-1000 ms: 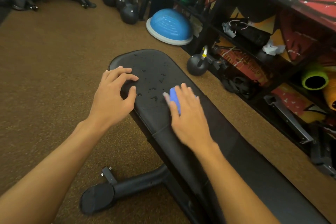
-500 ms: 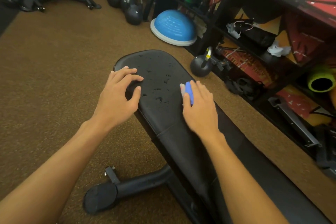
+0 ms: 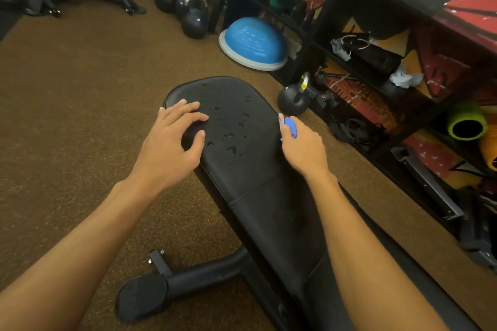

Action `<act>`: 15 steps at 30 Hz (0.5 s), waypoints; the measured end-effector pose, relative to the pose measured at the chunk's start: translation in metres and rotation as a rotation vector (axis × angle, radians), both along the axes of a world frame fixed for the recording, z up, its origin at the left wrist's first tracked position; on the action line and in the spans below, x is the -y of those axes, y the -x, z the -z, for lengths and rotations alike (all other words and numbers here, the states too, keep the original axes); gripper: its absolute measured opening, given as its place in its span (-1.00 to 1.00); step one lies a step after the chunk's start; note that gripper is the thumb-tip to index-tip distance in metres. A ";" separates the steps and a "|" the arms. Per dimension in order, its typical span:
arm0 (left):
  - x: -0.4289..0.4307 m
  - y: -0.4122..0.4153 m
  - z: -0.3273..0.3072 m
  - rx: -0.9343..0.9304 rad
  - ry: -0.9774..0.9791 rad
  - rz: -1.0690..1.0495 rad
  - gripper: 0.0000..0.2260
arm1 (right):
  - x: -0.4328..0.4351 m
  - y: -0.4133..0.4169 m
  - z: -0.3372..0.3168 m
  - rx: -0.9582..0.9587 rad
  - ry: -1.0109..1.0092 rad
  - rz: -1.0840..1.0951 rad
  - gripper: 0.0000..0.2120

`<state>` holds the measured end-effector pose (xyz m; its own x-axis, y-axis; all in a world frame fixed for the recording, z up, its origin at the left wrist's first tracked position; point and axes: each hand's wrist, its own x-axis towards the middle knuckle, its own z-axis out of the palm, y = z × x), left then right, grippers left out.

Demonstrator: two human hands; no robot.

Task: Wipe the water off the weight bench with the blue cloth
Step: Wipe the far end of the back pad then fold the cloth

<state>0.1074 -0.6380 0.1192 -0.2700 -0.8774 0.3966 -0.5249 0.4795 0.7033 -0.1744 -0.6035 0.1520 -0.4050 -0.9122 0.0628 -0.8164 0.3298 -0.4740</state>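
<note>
A black padded weight bench (image 3: 258, 196) runs from the lower right up to the middle of the view. Water drops (image 3: 232, 137) speckle its far pad. My right hand (image 3: 304, 150) grips a small folded blue cloth (image 3: 290, 126) at the pad's right edge; most of the cloth is hidden under the fingers. My left hand (image 3: 172, 142) rests on the pad's left edge, fingers spread and bent, holding nothing.
Brown carpet (image 3: 80, 115) surrounds the bench. A blue balance dome (image 3: 254, 43) and several black kettlebells (image 3: 193, 16) stand beyond it. One kettlebell (image 3: 293, 101) sits close to the bench's right side. A dark shelf unit (image 3: 376, 62) with gear lines the right. The bench foot (image 3: 150, 295) sticks out at lower left.
My right hand has slid the blue cloth rightwards across the pad, from its middle to its right edge. My left hand has stayed on the left edge.
</note>
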 end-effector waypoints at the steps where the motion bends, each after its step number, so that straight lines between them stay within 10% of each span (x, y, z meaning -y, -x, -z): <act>1: -0.001 0.000 0.000 0.000 0.000 0.002 -0.71 | 0.008 0.006 -0.003 0.042 -0.048 0.021 -0.65; 15: 0.001 0.005 0.006 -0.026 -0.006 -0.021 -0.72 | 0.043 0.032 -0.013 0.372 -0.087 0.003 -0.54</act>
<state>0.1019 -0.6386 0.1134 -0.2413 -0.8849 0.3984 -0.5159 0.4647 0.7197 -0.2062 -0.6463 0.1648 -0.3883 -0.9064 -0.1663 -0.5927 0.3838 -0.7081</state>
